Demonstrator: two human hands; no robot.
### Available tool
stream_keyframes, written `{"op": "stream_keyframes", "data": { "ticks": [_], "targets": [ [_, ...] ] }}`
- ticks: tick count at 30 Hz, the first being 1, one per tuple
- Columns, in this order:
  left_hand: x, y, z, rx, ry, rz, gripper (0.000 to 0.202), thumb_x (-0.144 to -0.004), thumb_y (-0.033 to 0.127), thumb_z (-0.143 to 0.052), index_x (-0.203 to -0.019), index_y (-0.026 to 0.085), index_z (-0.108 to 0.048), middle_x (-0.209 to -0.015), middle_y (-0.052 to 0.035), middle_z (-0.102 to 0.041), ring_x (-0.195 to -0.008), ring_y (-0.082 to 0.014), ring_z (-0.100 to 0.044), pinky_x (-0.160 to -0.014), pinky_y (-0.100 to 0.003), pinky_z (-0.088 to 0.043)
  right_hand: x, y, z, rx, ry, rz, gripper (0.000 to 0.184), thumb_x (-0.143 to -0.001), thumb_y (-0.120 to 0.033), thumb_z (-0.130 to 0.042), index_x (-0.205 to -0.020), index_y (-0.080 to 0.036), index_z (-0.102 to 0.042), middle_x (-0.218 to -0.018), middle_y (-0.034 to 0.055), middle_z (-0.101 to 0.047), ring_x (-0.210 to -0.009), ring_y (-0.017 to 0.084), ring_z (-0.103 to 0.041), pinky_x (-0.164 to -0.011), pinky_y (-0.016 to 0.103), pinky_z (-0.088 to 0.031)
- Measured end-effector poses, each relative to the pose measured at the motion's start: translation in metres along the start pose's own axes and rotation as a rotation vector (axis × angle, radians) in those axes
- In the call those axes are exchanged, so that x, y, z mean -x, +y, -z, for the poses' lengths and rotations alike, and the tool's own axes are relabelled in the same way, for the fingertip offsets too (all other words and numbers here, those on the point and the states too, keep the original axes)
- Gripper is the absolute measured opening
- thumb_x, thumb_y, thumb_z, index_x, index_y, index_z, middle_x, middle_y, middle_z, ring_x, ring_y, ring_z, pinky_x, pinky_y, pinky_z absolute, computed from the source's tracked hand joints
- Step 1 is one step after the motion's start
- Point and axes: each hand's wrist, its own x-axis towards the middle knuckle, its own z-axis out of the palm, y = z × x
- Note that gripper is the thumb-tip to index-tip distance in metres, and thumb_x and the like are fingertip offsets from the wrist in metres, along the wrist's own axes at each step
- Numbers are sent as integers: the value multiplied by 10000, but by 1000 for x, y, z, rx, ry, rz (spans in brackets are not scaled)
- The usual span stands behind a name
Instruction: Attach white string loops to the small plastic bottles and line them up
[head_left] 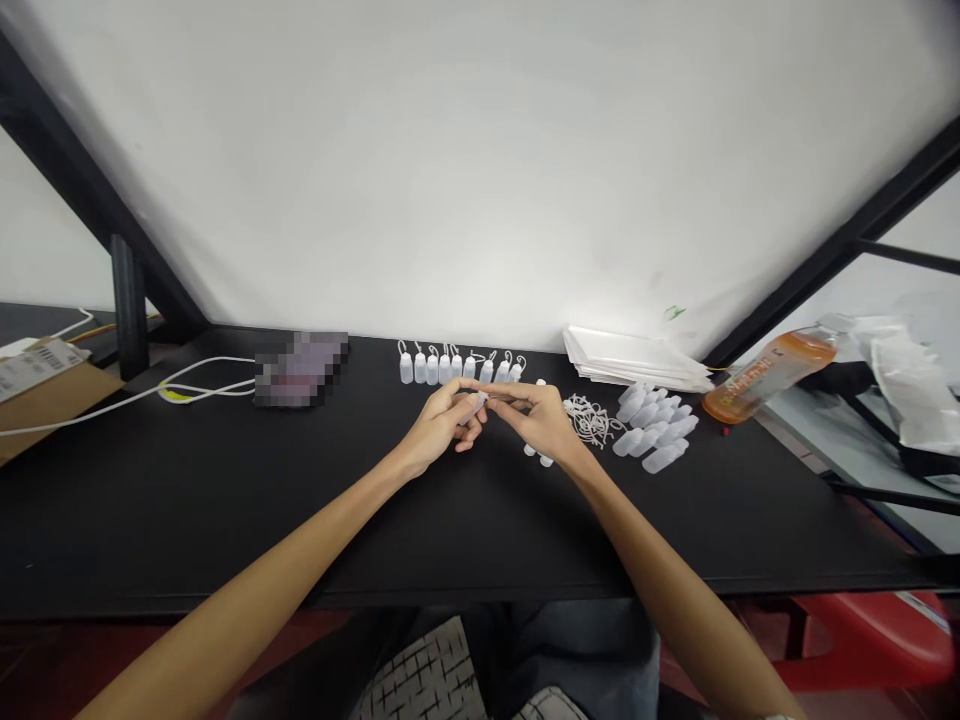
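Over the black table, my left hand (441,424) is closed around a small translucent plastic bottle (472,405), tilted with its neck toward the right. My right hand (538,412) pinches at the bottle's neck; what lies between its fingertips is too small to make out. Just beyond both hands, a row of small bottles with white caps and loop straps (431,370) stands upright. To the right of my right hand is a heap of white loop straps (591,422). Beside it lie several capless bottles (664,430). A few small white caps (546,461) are partly hidden by my right hand.
A stack of white sheets (637,362) lies by the wall. At the right is an orange-labelled drink bottle (772,375) on its side. On the left are a blurred-out flat item (300,370), a white cable (202,385) and a cardboard box (60,395).
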Motion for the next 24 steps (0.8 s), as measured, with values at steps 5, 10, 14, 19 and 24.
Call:
{"op": "stream_keyframes", "data": {
  "ticks": [5,10,14,19,24],
  "targets": [
    [1,0,-1,47,11,-1,268,-872,395,-613,-967,168,-504,-708,8,-544,-463,-80,-482,-387,-197,-345,1,1,-3,6,36,15,263,-875,-230,-560,-1047,-212,-758,-892,48,-757,-802,186,-700,-688,295,-548],
    [4,2,-2,37,11,1,269,-872,421,-606,-916,179,-497,-667,27,-530,-426,-71,-454,-361,-185,-317,-2,5,-3,-194,26,-88,253,-817,-334,-657,-978,-167,-759,-805,62,-742,-709,175,-699,-574,255,-530],
    [5,3,-2,24,0,20,295,-861,446,-616,-883,188,-476,-650,49,-501,-413,-41,-381,-359,-161,-277,-4,5,-2,-252,-17,-137,285,-768,-373,-713,-939,-148,-754,-800,73,-746,-682,176,-700,-554,256,-521],
    [5,2,-1,-17,-21,29,307,-863,460,-612,-872,195,-457,-666,56,-483,-426,-27,-339,-375,-147,-241,-4,2,2,-267,-37,-199,321,-728,-356,-762,-968,-144,-738,-783,69,-753,-719,199,-718,-612,289,-541],
    [4,3,5,-41,-79,153,314,-882,488,-568,-847,200,-448,-610,65,-463,-392,-19,-269,-364,-141,-194,-2,-1,9,-271,-166,-223,326,-717,-350,-775,-962,-138,-745,-778,63,-760,-762,205,-723,-786,359,-567]
  ]
}}
